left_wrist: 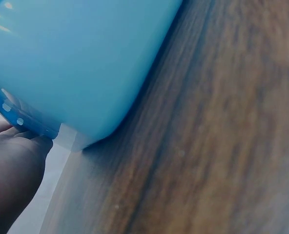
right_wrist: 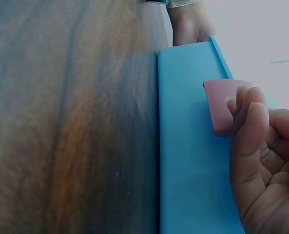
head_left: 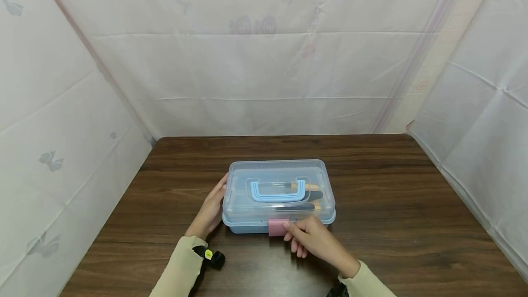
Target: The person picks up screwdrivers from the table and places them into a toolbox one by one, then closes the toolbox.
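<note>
A clear-lidded light blue plastic case [head_left: 241, 229] lies flat on the table, its pale blue carry handle [head_left: 278, 198] folded down on the lid. My left hand [head_left: 210, 214] rests along the case's left side with extended fingers, some hidden behind the wall; the left wrist view shows the hand [left_wrist: 12, 170] at the rim. On the front, my right hand [head_left: 315, 239] has its thumb on the pink latch [head_left: 277, 228] and its fingers bent at the right edge. The right wrist view shows the latch [right_wrist: 217, 105] tilted out from the blue wall.
Through the lid, several long items with black and yellow-orange parts [head_left: 313, 195] show inside the case. The dark wood-grain table [head_left: 396, 205] extends around it. White sheeting [head_left: 264, 72] hangs behind and at both sides. A black band with a small device [head_left: 214, 258] circles the left wrist.
</note>
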Available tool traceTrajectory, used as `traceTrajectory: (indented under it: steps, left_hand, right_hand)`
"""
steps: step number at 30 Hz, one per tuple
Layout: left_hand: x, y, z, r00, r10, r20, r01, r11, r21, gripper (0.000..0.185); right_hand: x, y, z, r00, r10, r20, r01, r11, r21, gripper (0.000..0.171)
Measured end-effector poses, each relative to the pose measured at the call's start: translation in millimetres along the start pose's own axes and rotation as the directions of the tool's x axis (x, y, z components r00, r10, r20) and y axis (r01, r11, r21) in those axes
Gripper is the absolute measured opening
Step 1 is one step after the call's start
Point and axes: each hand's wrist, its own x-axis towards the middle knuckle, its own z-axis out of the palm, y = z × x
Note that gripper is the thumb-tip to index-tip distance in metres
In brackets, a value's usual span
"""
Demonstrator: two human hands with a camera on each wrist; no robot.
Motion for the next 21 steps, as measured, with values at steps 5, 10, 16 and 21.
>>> traceTrajectory:
  steps: [5, 10, 16, 21]
  left_hand:
    - [0.4, -0.5, -0.1, 1.000, 0.004, -0.002, -0.004, 1.000, -0.002, 0.053]
    - [0.6, -0.3, -0.5, 1.000, 0.004, 0.003, -0.004, 1.000, -0.003, 0.052]
    - [0.9, -0.6, -0.5, 1.000, 0.007, 0.001, -0.007, 1.000, 0.003, 0.055]
    - [0.7, -1.4, -0.1, 1.000, 0.016, 0.000, -0.016, 1.000, 0.005, 0.059]
  right_hand:
    - [-0.2, 2.6, 1.5, 1.000, -0.002, 0.001, 0.002, 1.000, 0.016, 0.047]
    - [0.3, 6.0, 2.9, 1.000, 0.002, -0.010, -0.002, 1.000, 0.012, 0.044]
    - [-0.7, 7.9, 4.0, 1.000, 0.028, -0.010, -0.028, 1.000, 0.012, 0.042]
    - [-1.2, 11.2, 6.3, 0.999, 0.033, -0.007, -0.033, 0.999, 0.010, 0.043]
